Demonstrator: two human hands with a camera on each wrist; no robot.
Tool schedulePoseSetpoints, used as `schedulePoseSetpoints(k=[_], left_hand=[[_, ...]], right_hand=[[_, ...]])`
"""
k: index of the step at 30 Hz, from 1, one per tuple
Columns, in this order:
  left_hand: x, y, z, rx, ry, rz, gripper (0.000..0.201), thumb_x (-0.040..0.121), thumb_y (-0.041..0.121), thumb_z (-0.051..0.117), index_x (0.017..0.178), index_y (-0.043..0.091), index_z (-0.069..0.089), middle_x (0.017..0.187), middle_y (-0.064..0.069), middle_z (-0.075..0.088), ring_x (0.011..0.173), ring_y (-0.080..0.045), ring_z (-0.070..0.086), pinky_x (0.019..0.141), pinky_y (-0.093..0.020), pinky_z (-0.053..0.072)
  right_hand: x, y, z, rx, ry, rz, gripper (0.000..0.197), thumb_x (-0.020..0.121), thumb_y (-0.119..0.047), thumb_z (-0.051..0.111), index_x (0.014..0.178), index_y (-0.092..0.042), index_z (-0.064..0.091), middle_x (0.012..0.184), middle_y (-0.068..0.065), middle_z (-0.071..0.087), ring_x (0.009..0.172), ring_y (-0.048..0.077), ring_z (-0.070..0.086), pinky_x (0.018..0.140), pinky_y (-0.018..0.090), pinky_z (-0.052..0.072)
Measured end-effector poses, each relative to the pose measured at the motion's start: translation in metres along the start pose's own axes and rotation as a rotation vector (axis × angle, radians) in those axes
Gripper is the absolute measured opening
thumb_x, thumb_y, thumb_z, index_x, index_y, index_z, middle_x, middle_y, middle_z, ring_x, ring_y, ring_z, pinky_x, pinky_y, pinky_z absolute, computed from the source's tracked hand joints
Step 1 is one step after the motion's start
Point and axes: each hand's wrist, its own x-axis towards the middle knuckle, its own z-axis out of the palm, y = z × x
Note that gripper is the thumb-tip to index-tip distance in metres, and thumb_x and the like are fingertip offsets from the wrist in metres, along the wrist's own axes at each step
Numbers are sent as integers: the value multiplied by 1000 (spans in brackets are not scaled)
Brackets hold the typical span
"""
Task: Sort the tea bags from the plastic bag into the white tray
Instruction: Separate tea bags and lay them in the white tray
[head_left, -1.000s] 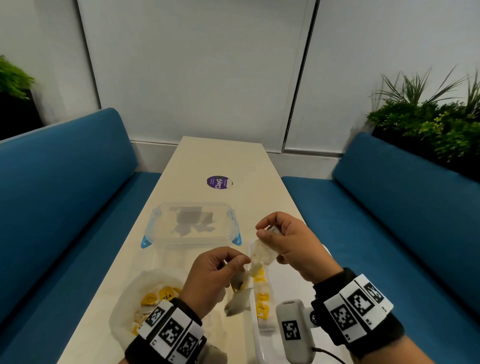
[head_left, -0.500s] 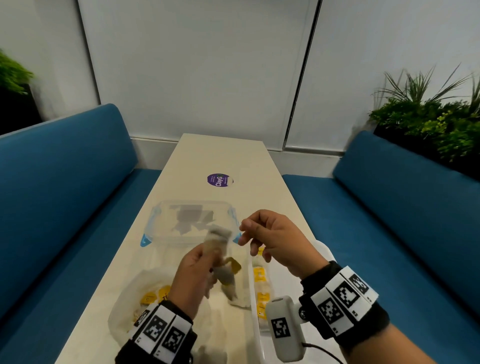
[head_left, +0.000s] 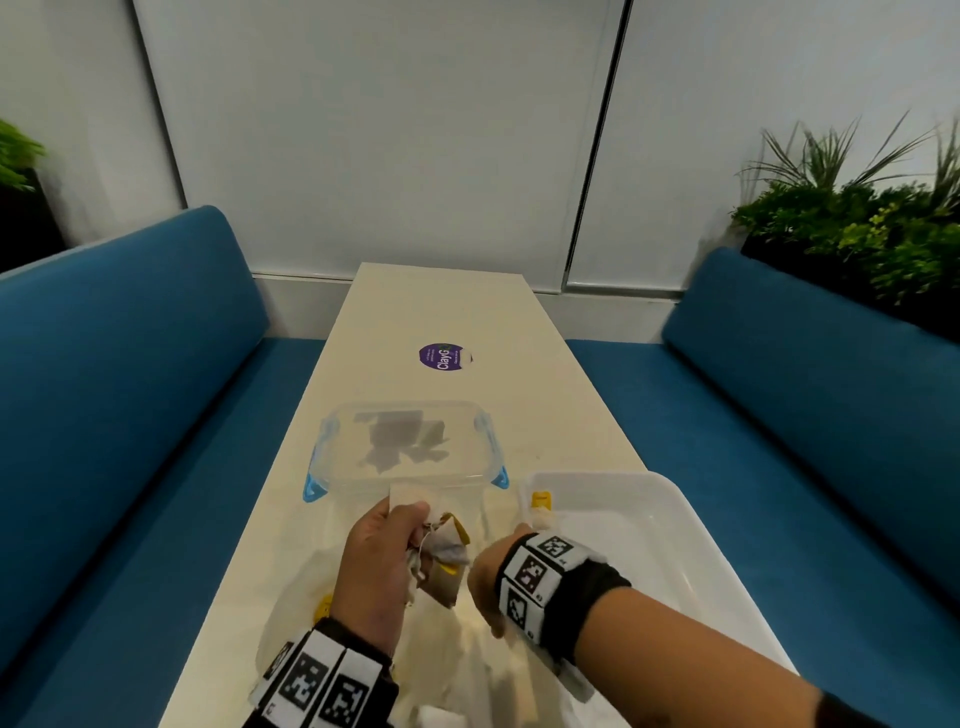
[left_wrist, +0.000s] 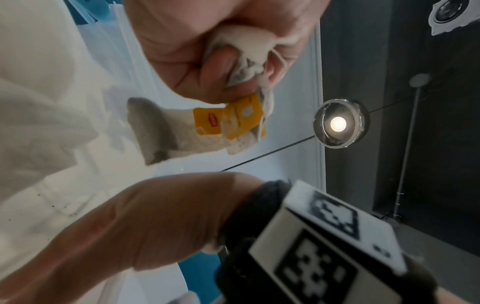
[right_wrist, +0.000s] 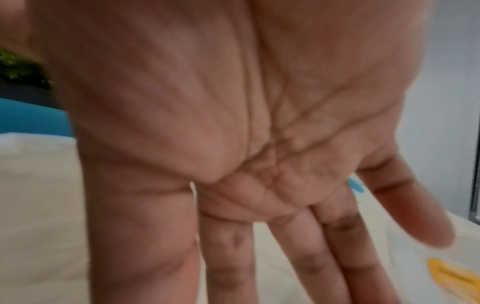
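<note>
The left hand (head_left: 376, 558) grips a bunch of tea bags (head_left: 441, 551), fingers curled tight round their paper and strings, with a yellow tag (left_wrist: 231, 118) dangling below the fist in the left wrist view. The bunch hangs above the plastic bag (head_left: 467, 660), which lies crumpled on the surface (head_left: 441, 312) at about 6 o'clock from the clear lidded container (head_left: 405, 447). More yellow-tagged bags show inside the plastic bag at the left hand's 7 o'clock.

The right hand (head_left: 488, 587) is open and empty, fingers straight and spread in the right wrist view, reaching down toward the plastic bag just beside the held bunch. The white tray (head_left: 675, 545) sits at 3 o'clock from the hands, touching or just beside the plastic bag; a few yellow-tagged bags already lie along its left wall, near the far corner.

The step in hand looks like separating: a tangled clump has been lifted out and needs a single bag freed. The next move probably calls for the right hand to pinch one bag or its tag, draw it clear of the knotted strings without tearing the paper, then carry it toward 3 o'clock into the tray.
</note>
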Motion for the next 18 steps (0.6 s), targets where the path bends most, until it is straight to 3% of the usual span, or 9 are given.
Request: schedulePoseSetpoints(k=[2,5,8,10,13,16,18], left_hand=[[-1,1,-4,3,-22,-5,29,94,4,44,67,11,49,46,9,51,49,-7,46,53,-21,39],[-3,3,-7,-46,7,-24,32,93,1,44,62,9,42,41,7,40,39,-5,39,42,-16,36],[-3,4,-12,-81,30,-26,24,91,0,43,68,5,46,44,2,43,41,-7,46,42,-14,41],[-3,3,-15,-96,17,-48,20,90,1,45,71,6,47,55,-8,44,48,-15,49,42,-17,43],[-2,4,-15,-110,14,-82,24,90,0,44,68,6,44,52,-8,43,37,-16,47,37,-17,40],[-1,1,-12,-82,26,-95,29,90,1,46,62,7,41,52,-7,39,49,-21,42,47,-25,40],[0,-2,-10,-31,51,-112,29,90,3,47,63,9,40,54,-8,37,53,-20,38,49,-25,38]], right_hand=[[-2,-5,1,13,12,-25,20,83,-16,65,102,-9,66,112,15,60,103,41,55,91,53,46],[-8,-7,2,22,73,-52,15,86,-10,60,97,-5,67,108,17,62,97,39,58,89,51,49],[-4,-6,2,15,-30,-20,23,84,-15,64,106,-7,67,118,15,59,104,38,57,90,50,49],[-3,-7,1,40,-58,19,29,89,-19,60,116,-10,62,125,13,56,113,39,53,93,52,47],[4,-7,8,76,-89,109,39,97,-21,46,134,-9,48,137,16,46,124,40,43,101,53,39],[14,-7,5,195,-114,88,38,92,-25,54,126,-8,54,134,14,52,115,34,52,99,47,43],[9,-1,-12,403,-52,86,39,93,-24,55,123,0,55,128,15,55,109,29,53,96,39,42]])
